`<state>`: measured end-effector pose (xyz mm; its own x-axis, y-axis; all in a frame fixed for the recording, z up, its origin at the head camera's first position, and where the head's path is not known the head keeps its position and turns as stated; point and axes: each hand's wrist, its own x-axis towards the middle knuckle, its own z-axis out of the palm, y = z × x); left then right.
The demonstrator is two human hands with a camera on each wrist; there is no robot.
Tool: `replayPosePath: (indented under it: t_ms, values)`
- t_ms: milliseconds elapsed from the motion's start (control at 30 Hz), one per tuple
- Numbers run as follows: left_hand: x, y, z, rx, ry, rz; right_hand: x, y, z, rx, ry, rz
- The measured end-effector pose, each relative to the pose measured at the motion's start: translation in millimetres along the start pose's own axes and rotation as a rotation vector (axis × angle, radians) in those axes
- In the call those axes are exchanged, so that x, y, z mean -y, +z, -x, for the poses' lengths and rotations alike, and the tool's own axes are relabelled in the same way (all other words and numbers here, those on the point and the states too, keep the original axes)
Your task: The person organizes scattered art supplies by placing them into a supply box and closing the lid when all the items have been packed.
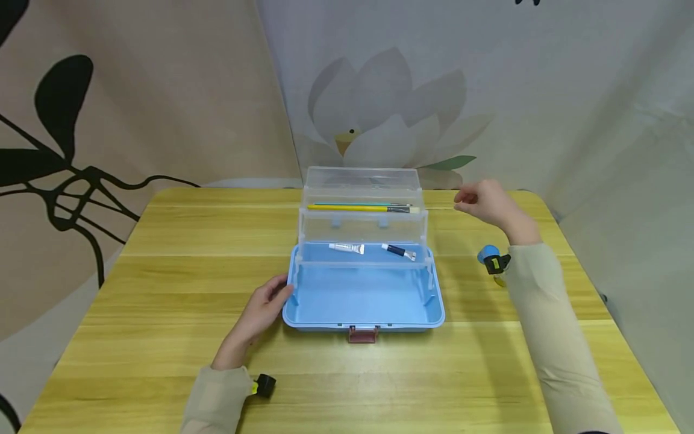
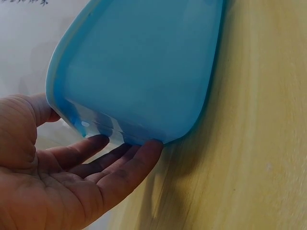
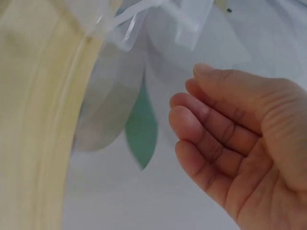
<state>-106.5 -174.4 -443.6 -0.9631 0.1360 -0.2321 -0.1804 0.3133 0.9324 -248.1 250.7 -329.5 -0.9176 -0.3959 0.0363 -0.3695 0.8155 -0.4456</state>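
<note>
A blue storage box (image 1: 362, 301) stands open in the middle of the table, with clear fold-out trays (image 1: 362, 223) raised behind it. The upper tray carries a yellow-handled paintbrush (image 1: 362, 208). A white tube (image 1: 347, 248) and a dark-handled brush (image 1: 398, 251) lie in the lower tray. My left hand (image 1: 265, 307) rests with straight fingers (image 2: 129, 167) against the box's (image 2: 139, 67) left front corner. My right hand (image 1: 485, 202) hovers to the right of the upper tray (image 3: 144, 19), fingers (image 3: 201, 124) loosely curled and holding nothing.
The box sits on a yellow wooden table (image 1: 162, 289). A fabric backdrop with a printed flower (image 1: 379, 114) hangs close behind the table's far edge. The box's red-brown latch (image 1: 362, 333) faces me.
</note>
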Motion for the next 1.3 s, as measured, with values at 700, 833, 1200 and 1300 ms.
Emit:
replayPosePath:
  t_ms: [700,833,1200,1300]
  values:
    - [-0.7,0.3,0.0,-0.004,-0.001,-0.02,-65,17,73,-0.157,0.189,-0.102]
    - [-0.8,0.2,0.1,-0.002,0.008,-0.014,-73,22,87,-0.185,0.195,-0.128]
    - [0.3,1.0,-0.7,-0.006,0.011,-0.01,-206,77,118,-0.215,0.276,-0.264]
    - [0.0,0.9,-0.4,-0.007,0.012,-0.013,-186,69,129,-0.15,0.311,-0.348]
